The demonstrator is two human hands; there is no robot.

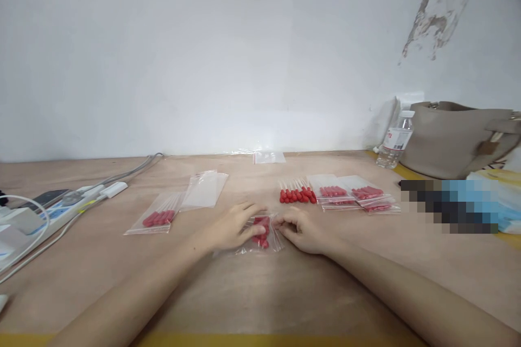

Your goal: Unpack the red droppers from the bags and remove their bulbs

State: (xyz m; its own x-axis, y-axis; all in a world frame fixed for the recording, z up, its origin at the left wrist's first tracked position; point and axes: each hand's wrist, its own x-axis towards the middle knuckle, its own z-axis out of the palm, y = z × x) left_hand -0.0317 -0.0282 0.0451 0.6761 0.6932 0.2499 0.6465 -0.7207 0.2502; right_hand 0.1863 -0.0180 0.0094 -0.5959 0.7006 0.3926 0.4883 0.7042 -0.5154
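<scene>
Between both hands (234,226) (303,229), small bag (262,234)

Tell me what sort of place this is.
Probably a small hand-packing workbench: a bare plywood table against a plain wall, both hands on a clear zip bag of red-tipped sticks, filled bags nearby, and a power strip.

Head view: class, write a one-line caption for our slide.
Both hands, left hand and right hand, press a clear bag of red-tipped sticks flat on a wooden table, filled bags lying behind.
</scene>
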